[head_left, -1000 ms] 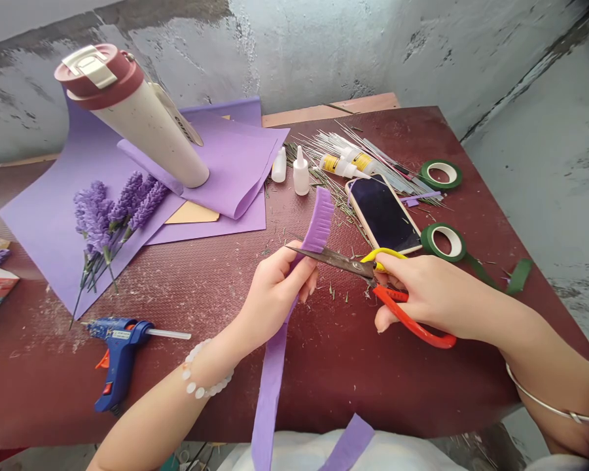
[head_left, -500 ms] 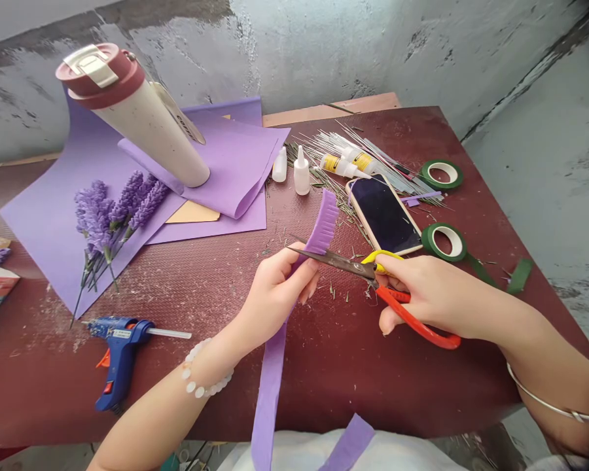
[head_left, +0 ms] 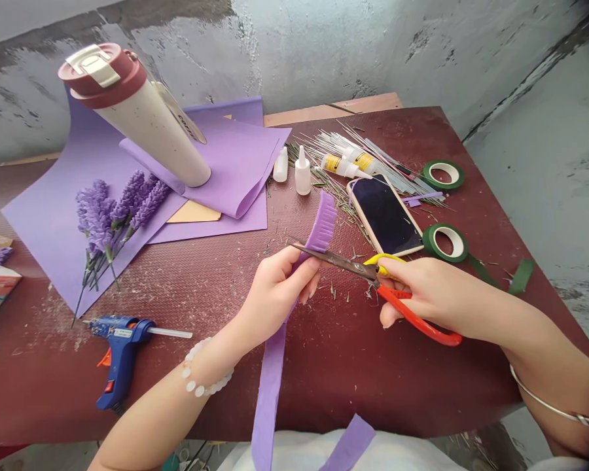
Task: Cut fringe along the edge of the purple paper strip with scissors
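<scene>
Between the thumb and fingers of my left hand (head_left: 279,284) is a long purple strip (head_left: 322,226), pinched near its fringed upper end. Many fine slits run along the right edge of that end; the uncut length hangs below the hand toward my lap. My right hand (head_left: 422,291) grips a pair of scissors (head_left: 346,261) with one yellow and one red handle. Their dark blades lie across the strip just above my left fingertips and look nearly closed. Part of the strip is hidden behind my left hand.
A tumbler (head_left: 147,118) stands on purple sheets (head_left: 39,216) beside purple flower stems (head_left: 98,216). A blue glue gun (head_left: 120,353) lies at left. A phone (head_left: 385,212), green tape rolls (head_left: 444,242), small bottles (head_left: 302,173) and wires (head_left: 324,144) are to the right.
Both hands hold almost the same pose over the strip. The whole view has shifted very slightly; the scissor blades look about as closed as before.
</scene>
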The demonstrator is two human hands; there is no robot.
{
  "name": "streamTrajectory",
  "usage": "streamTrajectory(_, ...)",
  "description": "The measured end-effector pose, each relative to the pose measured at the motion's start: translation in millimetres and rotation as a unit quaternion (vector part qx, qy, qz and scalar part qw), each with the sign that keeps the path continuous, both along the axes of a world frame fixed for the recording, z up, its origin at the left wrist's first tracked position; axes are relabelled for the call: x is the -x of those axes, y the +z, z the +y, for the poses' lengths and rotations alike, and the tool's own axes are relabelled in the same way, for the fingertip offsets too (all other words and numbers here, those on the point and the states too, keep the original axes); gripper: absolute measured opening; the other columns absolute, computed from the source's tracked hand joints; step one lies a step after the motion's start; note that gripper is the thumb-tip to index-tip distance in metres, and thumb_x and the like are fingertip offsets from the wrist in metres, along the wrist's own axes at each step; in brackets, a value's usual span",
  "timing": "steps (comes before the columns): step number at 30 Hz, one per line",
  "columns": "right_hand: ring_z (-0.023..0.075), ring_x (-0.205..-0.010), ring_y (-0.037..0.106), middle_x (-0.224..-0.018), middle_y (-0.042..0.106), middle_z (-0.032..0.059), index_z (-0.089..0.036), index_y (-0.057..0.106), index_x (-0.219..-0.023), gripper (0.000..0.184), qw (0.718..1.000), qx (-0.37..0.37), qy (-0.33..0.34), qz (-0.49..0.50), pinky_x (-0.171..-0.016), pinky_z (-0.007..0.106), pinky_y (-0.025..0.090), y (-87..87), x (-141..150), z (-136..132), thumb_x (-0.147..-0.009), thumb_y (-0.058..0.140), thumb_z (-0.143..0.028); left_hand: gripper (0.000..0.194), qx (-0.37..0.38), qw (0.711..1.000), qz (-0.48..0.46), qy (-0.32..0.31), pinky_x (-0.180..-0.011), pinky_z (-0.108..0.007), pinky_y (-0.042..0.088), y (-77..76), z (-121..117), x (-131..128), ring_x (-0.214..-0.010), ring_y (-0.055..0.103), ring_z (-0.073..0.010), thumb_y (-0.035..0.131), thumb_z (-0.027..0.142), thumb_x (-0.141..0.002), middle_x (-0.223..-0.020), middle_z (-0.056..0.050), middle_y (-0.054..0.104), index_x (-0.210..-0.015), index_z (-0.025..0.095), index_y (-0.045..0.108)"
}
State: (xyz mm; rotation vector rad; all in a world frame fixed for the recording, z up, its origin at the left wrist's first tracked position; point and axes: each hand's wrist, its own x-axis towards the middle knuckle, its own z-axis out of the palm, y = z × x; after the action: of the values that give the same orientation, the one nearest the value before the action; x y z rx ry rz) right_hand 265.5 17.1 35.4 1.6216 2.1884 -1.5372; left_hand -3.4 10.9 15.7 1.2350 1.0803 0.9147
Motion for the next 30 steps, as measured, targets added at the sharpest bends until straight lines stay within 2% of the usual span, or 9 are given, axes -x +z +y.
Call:
streamTrajectory(4,0.0313,-0.076,0.076,-0.083,0.090,-0.0003,-0.033,0.049,-0.079,0.031,0.999,-0.033,0.005,-0.008,-0.074,0.041,0.046,-1.5,-2,1,-0.094,0.066,-0.053,0.028,-0.004,1.000,0.001,-0.006,-0.056,-0.026,0.043,-0.2,0,0,-0.051,0.052,-0.0098,0.072,0.032,-0.104,-0.060,0.005,0.061,-0.079,0.021,0.063)
streamTrajectory(8,0.0312,-0.081,0.079,-0.086,0.091,-0.0003,-0.032,0.058,-0.085,0.022,0.999,-0.048,-0.005,0.020,-0.077,0.040,0.049,-4.5,-4,2,-0.098,0.064,-0.048,0.029,0.003,1.000,-0.003,0.000,-0.056,-0.025,0.042,-1.2,0,0,-0.051,0.051,-0.0090,0.072,0.030,-0.104,-0.060,0.005,0.061,-0.078,0.021,0.062)
streamTrajectory(11,0.0288,-0.076,0.075,-0.079,0.089,-0.0012,-0.030,0.062,-0.088,0.015,0.999,-0.020,-0.003,0.051,-0.073,0.038,0.047,-5.3,-6,2,-0.097,0.066,-0.042,0.032,0.014,0.999,-0.030,-0.007,-0.056,-0.026,0.043,-1.6,0,0,-0.052,0.052,-0.0102,0.076,0.039,-0.104,-0.061,0.004,0.061,-0.080,0.021,0.065)
streamTrajectory(14,0.0249,-0.069,0.065,-0.072,0.080,-0.0019,-0.029,0.060,-0.085,0.018,0.996,0.028,-0.004,0.080,-0.067,0.036,0.042,-6.0,-8,3,-0.093,0.070,-0.041,0.037,0.027,0.997,-0.067,-0.025,-0.058,-0.028,0.045,-1.8,-2,3,-0.055,0.054,-0.0128,0.076,0.052,-0.106,-0.066,0.001,0.066,-0.087,0.020,0.072)
streamTrajectory(17,0.0214,-0.067,0.055,-0.070,0.068,-0.0039,-0.028,0.057,-0.082,0.026,0.993,0.071,0.002,0.097,-0.064,0.035,0.037,-11.3,-12,5,-0.094,0.071,-0.048,0.039,0.039,0.995,-0.085,-0.032,-0.059,-0.029,0.046,-1.5,-3,4,-0.057,0.056,-0.0141,0.074,0.054,-0.108,-0.071,-0.002,0.070,-0.090,0.019,0.075)
streamTrajectory(22,0.0197,-0.066,0.041,-0.067,0.048,-0.0073,-0.029,0.054,-0.085,0.034,0.981,0.141,0.021,0.133,-0.062,0.034,0.030,-30.7,-23,9,-0.102,0.071,-0.053,0.039,0.043,0.995,-0.082,-0.033,-0.060,-0.028,0.045,0.0,-1,3,-0.055,0.054,-0.0125,0.074,0.051,-0.108,-0.066,0.001,0.066,-0.086,0.019,0.072)
streamTrajectory(25,0.0197,-0.070,0.039,-0.076,0.049,-0.0067,-0.029,0.055,-0.089,0.041,0.980,0.133,0.048,0.141,-0.063,0.034,0.030,-36.1,-29,11,-0.101,0.074,-0.063,0.040,0.050,0.996,-0.070,-0.035,-0.059,-0.028,0.046,0.5,0,1,-0.054,0.053,-0.0124,0.075,0.053,-0.106,-0.065,0.001,0.066,-0.086,0.019,0.071)
streamTrajectory(28,0.0201,-0.073,0.042,-0.085,0.054,-0.0050,-0.029,0.057,-0.092,0.055,0.983,0.105,0.067,0.138,-0.064,0.035,0.032,-33.4,-29,11,-0.091,0.079,-0.079,0.040,0.057,0.995,-0.072,-0.043,-0.059,-0.027,0.045,0.4,0,1,-0.054,0.053,-0.0123,0.076,0.054,-0.106,-0.065,0.002,0.065,-0.087,0.019,0.071)
streamTrajectory(30,0.0207,-0.071,0.044,-0.085,0.057,-0.0038,-0.028,0.058,-0.095,0.066,0.983,0.100,0.073,0.133,-0.063,0.035,0.034,-29.7,-27,11,-0.087,0.076,-0.092,0.041,0.063,0.994,-0.077,-0.050,-0.058,-0.027,0.045,0.4,-1,0,-0.054,0.053,-0.0122,0.076,0.055,-0.107,-0.065,0.002,0.064,-0.087,0.019,0.072)
